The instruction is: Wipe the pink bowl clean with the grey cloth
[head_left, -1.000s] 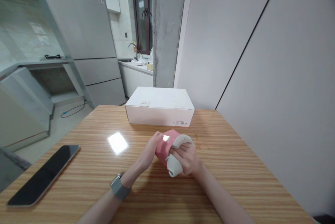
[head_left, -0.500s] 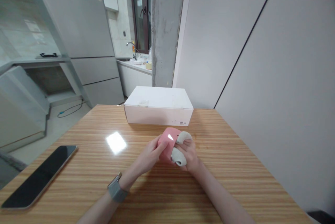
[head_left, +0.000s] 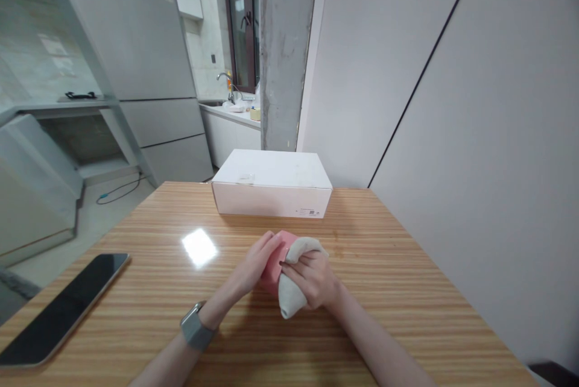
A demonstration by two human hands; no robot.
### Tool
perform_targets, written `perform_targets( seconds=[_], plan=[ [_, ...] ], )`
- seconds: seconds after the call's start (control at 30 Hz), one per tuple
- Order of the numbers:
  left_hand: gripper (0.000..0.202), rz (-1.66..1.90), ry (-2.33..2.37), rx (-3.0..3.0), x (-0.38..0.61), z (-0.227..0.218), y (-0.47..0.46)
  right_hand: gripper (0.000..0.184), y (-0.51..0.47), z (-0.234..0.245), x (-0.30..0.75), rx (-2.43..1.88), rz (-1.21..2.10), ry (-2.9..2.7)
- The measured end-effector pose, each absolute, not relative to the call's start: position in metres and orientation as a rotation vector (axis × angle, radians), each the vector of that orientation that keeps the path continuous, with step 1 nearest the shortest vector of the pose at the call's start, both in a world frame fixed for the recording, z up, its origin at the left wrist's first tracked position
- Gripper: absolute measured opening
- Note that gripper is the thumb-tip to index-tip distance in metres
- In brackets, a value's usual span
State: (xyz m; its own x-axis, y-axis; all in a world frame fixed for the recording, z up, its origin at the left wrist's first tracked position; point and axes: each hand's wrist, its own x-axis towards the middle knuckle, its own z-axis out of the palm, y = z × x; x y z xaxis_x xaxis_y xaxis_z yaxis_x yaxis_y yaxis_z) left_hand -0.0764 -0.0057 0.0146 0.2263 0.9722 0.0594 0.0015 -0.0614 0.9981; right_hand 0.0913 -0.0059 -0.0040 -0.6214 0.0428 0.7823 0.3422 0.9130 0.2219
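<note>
Both hands meet over the middle of the wooden table point(head_left: 407, 290). My left hand point(head_left: 253, 263), with a grey watch point(head_left: 194, 328) on its wrist, curls its fingers round the left side of a small pink object point(head_left: 274, 266). My right hand point(head_left: 312, 278) is closed on a grey cloth point(head_left: 289, 293) and presses it against the pink object's top and right side. Most of the pink object is hidden by the cloth and fingers.
A closed white box point(head_left: 271, 191) lies at the table's far edge, just beyond the hands. A dark phone point(head_left: 63, 308) lies face up near the left edge. A white wall runs along the right; a fridge point(head_left: 149, 67) and kitchen counter stand behind.
The cloth has shifted from the pink object's right side over its top and down, now covering more of it. Both hands have moved slightly nearer and to the left.
</note>
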Motion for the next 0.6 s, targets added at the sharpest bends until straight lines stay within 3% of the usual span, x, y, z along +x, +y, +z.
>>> perform_targets(
  seconds=[0.33, 0.6],
  plan=[
    [0.031, 1.1, 1.054, 1.618, -0.073, 0.023, -0.018, 0.046, -0.002, -0.002, 0.097, -0.514, -0.242, -2.14],
    [0.029, 1.083, 0.959, 1.606, -0.072, 0.026, -0.022, 0.039, -0.003, -0.007, 0.1, -0.548, -0.173, -2.103]
  ],
)
